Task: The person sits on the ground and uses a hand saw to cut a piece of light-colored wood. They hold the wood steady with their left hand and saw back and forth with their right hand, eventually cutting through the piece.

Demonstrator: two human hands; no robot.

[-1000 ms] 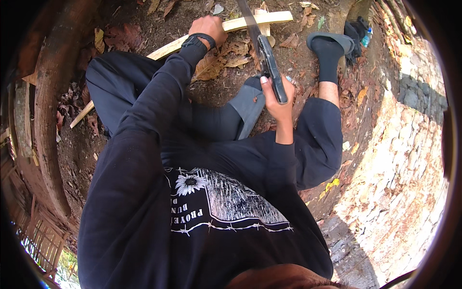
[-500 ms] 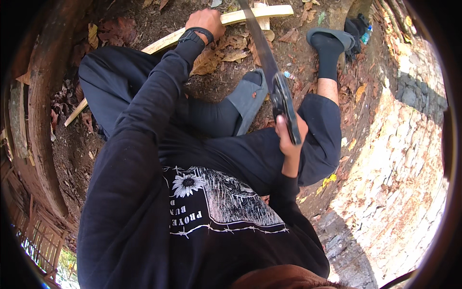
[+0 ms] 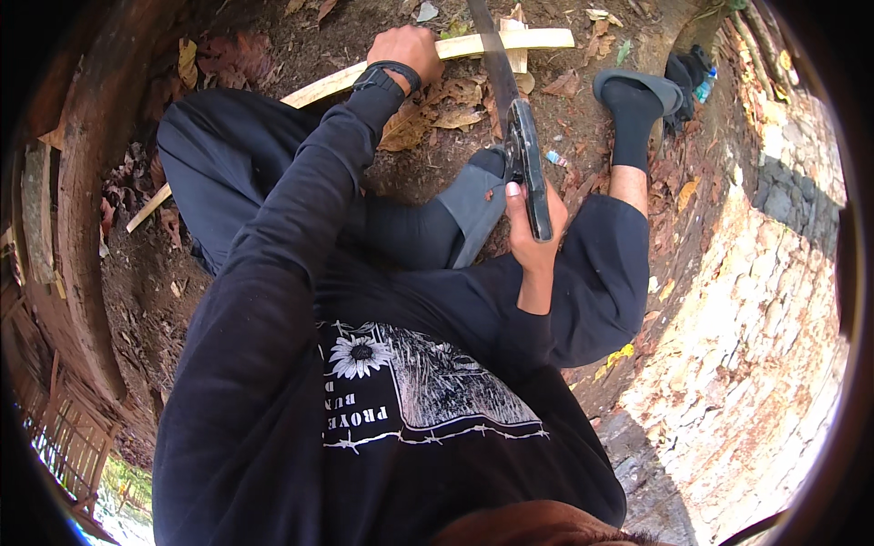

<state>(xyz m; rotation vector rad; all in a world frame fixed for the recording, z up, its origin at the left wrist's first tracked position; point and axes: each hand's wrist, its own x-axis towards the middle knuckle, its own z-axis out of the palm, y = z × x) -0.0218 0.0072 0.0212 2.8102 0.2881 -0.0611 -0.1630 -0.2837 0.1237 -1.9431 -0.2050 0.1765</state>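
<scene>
My left hand [image 3: 407, 52], with a dark band at its wrist, is closed over a long, pale, slightly curved wooden strip [image 3: 537, 39]. The strip runs from beside my left knee toward the right. In my right hand [image 3: 534, 223] is the dark handle of a handsaw [image 3: 527, 173], thumb along its side. Its blade points away from me and lies across the strip, right of my left hand. A short pale piece of wood [image 3: 516, 59] sits under the strip near the blade. Whether the teeth have cut in is too small to tell.
My sandalled feet rest on leaf-strewn soil, one sandal [image 3: 472, 196] close below the saw handle. A thick log [image 3: 82, 227] stands along the left side. At right lies a sunlit rough stony surface [image 3: 737, 364]. A dark bundle [image 3: 687, 77] with a plastic bottle is beyond my right foot.
My right hand has moved forward, away from my body, pushing the saw farther across the strip. My left hand stays on the wood; the whole view has shifted slightly.
</scene>
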